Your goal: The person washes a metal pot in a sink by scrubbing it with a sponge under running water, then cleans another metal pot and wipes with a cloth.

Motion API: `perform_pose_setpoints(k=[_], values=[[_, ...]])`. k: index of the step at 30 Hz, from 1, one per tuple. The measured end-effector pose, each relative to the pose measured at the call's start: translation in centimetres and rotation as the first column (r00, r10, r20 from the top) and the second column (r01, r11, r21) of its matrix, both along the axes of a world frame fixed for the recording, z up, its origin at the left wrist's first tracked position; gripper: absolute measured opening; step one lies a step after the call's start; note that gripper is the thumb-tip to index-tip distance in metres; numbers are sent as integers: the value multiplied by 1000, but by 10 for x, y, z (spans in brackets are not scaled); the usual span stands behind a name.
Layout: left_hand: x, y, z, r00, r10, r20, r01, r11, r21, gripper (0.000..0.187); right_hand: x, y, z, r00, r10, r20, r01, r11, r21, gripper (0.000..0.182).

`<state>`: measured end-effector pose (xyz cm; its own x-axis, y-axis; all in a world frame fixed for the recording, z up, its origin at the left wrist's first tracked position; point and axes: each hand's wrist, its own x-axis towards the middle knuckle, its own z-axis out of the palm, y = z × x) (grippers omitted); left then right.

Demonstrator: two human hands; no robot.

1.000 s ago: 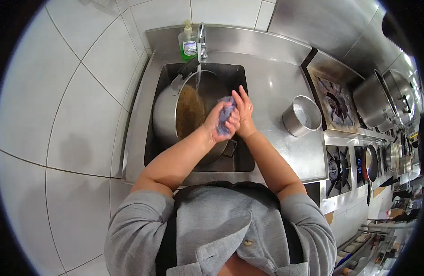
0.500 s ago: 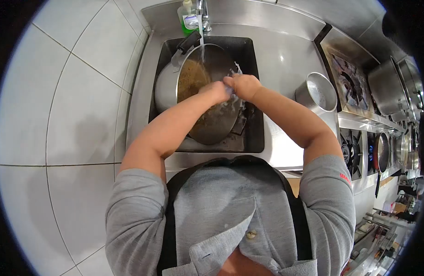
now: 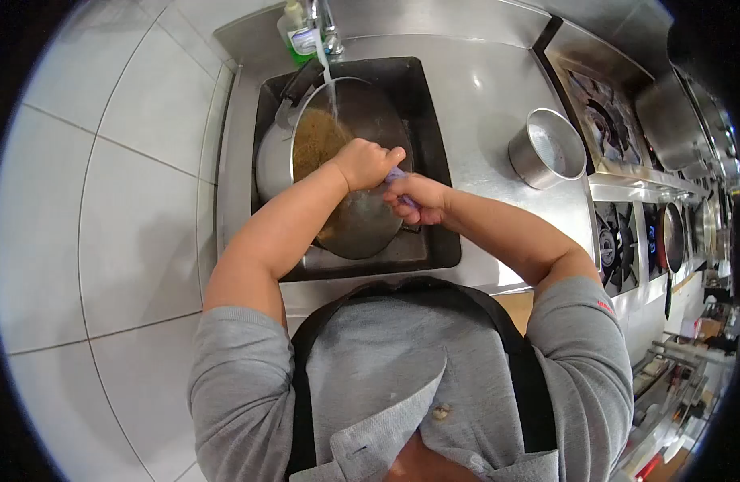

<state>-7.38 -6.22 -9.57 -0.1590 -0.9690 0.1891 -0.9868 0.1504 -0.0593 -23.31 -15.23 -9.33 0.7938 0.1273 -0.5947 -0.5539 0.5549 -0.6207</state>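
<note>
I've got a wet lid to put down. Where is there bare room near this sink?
The steel counter between the sink and the small metal pot is bare, as is the strip behind the sink right of the faucet. The sink is crowded: a large pot fills it, with the left hand and right hand gripping a purple cloth above it.

Glossy steel sink (image 3: 434,161), brown-stained metal pot (image 3: 346,153), soft purple cloth (image 3: 396,177).

Both hands, left (image 3: 366,163) and right (image 3: 416,198), squeeze what looks like a purple cloth (image 3: 396,177) over the pot (image 3: 346,161) in the sink (image 3: 431,136); tap (image 3: 325,24) running.
</note>
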Motion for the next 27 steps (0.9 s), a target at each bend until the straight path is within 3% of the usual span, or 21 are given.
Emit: perform_pose_setpoints(k=[1, 2, 3, 5, 7, 11, 12, 13, 14, 15, 16, 17, 18, 19, 20, 21, 22, 23, 25, 26, 27], values=[[0, 1, 0, 997, -71, -29, 68, 995, -79, 16, -3, 3, 0, 1000, -16, 6, 16, 1000, 4, 11], [1, 1, 2, 996, -86, -22, 84, 994, -75, 16, -5, 5, -1, 999, 2, 36, -9, 978, 207, 13], [1, 1, 6, 992, -114, -54, 103, 979, -174, 17, -6, 8, 4, 997, 17, 71, -44, 917, 397, 16], [-1, 0, 15, 986, -149, -78, 122, 954, -274, 19, -11, 21, 13, 992, -43, 120, -8, 920, 391, 20], [-2, 1, 24, 982, -162, -96, 115, 919, -378, 23, -13, 32, 19, 972, -178, 153, 20, 710, 704, 17], [-5, -6, 30, 984, -115, -133, 26, 844, -536, 25, -7, 33, 30, 932, -262, 252, -28, 639, 769, 3], [-8, -6, 34, 987, -60, -151, -29, 848, -529, 25, -5, 30, 36, 942, -234, 241, 12, 741, 671, 15], [-10, -6, 38, 985, -4, -170, -87, 848, -523, 26, -10, 27, 42, 941, -228, 251, 3, 747, 665, 15], [-9, -1, 43, 961, 133, -244, -197, 945, -260, 38, -17, 23, 49, 945, -250, 211, 133, 882, 452, 23], [-10, 3, 53, 962, 134, -238, -198, 942, -272, 38, -24, 17, 56, 941, -286, 179, 250, 947, 201, 32], [-11, 7, 66, 967, 207, -148, -237, 943, -234, 52, -30, 6, 51, 951, -235, 200, 216, 970, 110, 46], [-12, 12, 78, 960, 274, -54, -280, 940, -195, 67, -40, -5, 46, 939, -248, 237, 270, 961, -66, 49], [-4, 12, 92, 928, 361, -95, -363, 932, -7, 81, -52, -13, 45, 927, -255, 274, 321, 917, -235, 53], [0, 17, 107, 937, 331, -108, -343, 931, -126, 74, -65, -18, 52, 888, -291, 355, 441, 756, -484, 60], [6, 18, 124, 901, 403, -161, -428, 888, -170, 68, -78, -29, 46, 880, -269, 392, 461, 681, -569, 73], [11, 19, 142, 857, 468, -215, -508, 836, -208, 62, -93, -33, 63, 885, -258, 387, 445, 708, -548, 55], [33, 18, 141, 817, 523, -244, -577, 747, -331, 55, -106, -42, 64, 915, -193, 355, 387, 671, -633, 51], [61, 16, 136, 773, 568, -282, -631, 637, -444, 50, -116, -50, 60, 942, -128, 311, 329, 535, -778, 43], [109, 13, 120, 515, 703, -491, -848, 500, -174, 47, -130, -61, 55, 981, -169, 91, 119, 160, -980, 38], [132, 11, 126, 339, 795, -503, -767, 543, 342, 51, -140, -70, 41, 981, -169, 94, 122, 163, -979, 38], [134, 12, 121, 338, 798, -500, -770, 540, 341, 51, -150, -79, 19, 982, -129, 141, 143, 11, -990, 34]])
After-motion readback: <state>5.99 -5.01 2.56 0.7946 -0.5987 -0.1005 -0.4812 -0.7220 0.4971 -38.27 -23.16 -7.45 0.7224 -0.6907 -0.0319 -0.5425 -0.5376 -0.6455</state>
